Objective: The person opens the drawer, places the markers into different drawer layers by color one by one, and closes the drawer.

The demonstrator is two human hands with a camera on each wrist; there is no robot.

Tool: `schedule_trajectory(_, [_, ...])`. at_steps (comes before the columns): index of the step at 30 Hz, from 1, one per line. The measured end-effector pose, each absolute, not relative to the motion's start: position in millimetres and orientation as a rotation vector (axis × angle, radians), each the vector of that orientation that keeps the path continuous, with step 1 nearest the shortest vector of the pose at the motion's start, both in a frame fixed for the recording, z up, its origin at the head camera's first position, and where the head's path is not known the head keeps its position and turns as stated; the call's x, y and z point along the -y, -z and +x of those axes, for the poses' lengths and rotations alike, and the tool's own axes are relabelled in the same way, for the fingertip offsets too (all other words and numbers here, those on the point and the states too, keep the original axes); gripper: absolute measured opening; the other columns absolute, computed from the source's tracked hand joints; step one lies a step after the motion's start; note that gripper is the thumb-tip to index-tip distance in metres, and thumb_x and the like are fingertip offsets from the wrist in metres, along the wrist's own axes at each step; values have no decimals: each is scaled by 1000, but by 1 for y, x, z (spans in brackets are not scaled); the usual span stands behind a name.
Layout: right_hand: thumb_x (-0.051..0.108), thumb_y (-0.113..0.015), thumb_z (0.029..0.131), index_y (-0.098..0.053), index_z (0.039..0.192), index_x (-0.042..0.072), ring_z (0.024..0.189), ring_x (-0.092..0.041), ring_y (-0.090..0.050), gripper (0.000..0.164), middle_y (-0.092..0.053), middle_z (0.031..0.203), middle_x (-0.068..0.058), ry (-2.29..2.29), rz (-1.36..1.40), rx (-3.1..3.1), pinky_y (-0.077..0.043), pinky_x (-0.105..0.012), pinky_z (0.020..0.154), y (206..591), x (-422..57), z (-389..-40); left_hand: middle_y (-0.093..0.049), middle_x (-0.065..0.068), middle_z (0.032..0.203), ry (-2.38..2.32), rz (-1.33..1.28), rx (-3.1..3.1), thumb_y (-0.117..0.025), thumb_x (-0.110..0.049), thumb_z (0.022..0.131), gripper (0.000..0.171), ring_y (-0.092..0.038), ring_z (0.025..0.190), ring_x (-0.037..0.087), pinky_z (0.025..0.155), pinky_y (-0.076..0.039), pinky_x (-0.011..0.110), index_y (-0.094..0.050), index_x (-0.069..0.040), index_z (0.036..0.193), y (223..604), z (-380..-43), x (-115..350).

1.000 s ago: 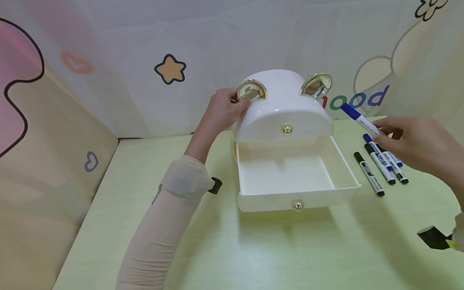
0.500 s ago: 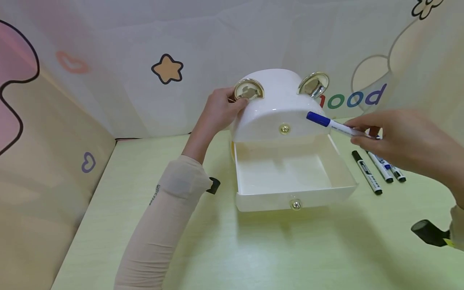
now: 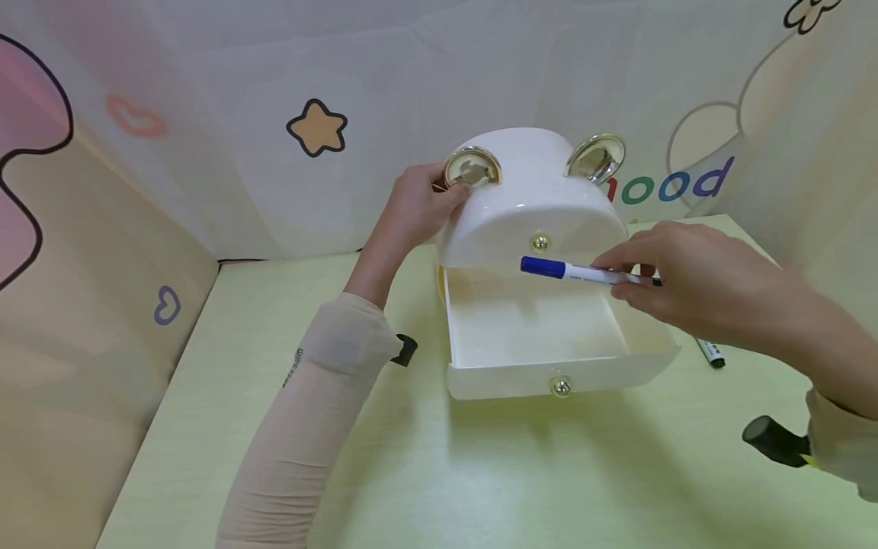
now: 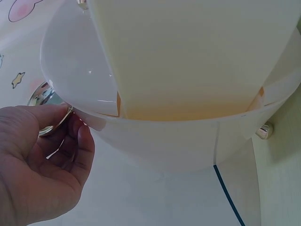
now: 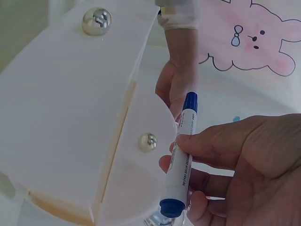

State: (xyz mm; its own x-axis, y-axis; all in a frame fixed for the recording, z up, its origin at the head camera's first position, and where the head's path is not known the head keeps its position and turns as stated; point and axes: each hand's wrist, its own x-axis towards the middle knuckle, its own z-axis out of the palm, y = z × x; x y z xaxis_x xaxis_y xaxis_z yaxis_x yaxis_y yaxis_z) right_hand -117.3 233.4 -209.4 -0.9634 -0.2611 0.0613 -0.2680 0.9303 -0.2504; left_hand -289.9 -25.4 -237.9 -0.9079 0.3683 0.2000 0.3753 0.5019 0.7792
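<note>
A white storage box [image 3: 531, 171] with a rounded top and two gold ears stands on the table, its lower drawer [image 3: 504, 383] pulled out. My left hand [image 3: 425, 202] pinches the left gold ear [image 3: 473, 166] between thumb and fingers, also visible in the left wrist view. Over the drawer's right side, my right hand [image 3: 713, 286] holds a white marker with a blue cap [image 3: 579, 273] by its rear half. The cap points left, below the upper gold knob [image 3: 541, 242]. In the right wrist view the marker [image 5: 181, 155] lies between thumb and fingers.
A black-ended marker [image 3: 710, 353] lies on the table [image 3: 329, 427], right of the drawer and partly behind my right hand. A printed cloth backdrop [image 3: 411, 76] rises behind the box. A gold knob [image 3: 560, 386] sticks out from the drawer front.
The right hand has carried the blue-capped marker leftward from above the other markers to above the drawer, and the marker has turned nearly level. The left hand stays on the ear.
</note>
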Motion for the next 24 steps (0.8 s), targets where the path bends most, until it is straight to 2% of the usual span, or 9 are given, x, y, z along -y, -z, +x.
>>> schedule_trajectory(7, [7,-81,88,-78,118,10,89,-20,-62,30,-74,111,-4,-409,542,3080,-51,-35,65,217,-216,-117,-64,7,91,1414,-659,2718,-63,-17,102,17,-57,87,18,73,-47,25,-70,-2,104,236,-287,24])
schedule_trajectory(15, [5,-87,83,-79,114,9,94,-26,-69,33,-73,112,-8,-403,675,3041,-60,-41,69,231,-203,-115,-62,7,90,1417,-648,2720,-63,-18,102,16,-56,87,17,73,-46,25,-70,-3,102,237,-287,23])
schedule_trajectory(24, [6,-87,82,-80,112,13,93,-23,-65,31,-74,107,-3,-374,709,3049,-58,-41,70,240,-199,-114,-63,7,90,1412,-650,2718,-63,-17,101,15,-56,86,17,72,-46,24,-69,-3,101,238,-288,22])
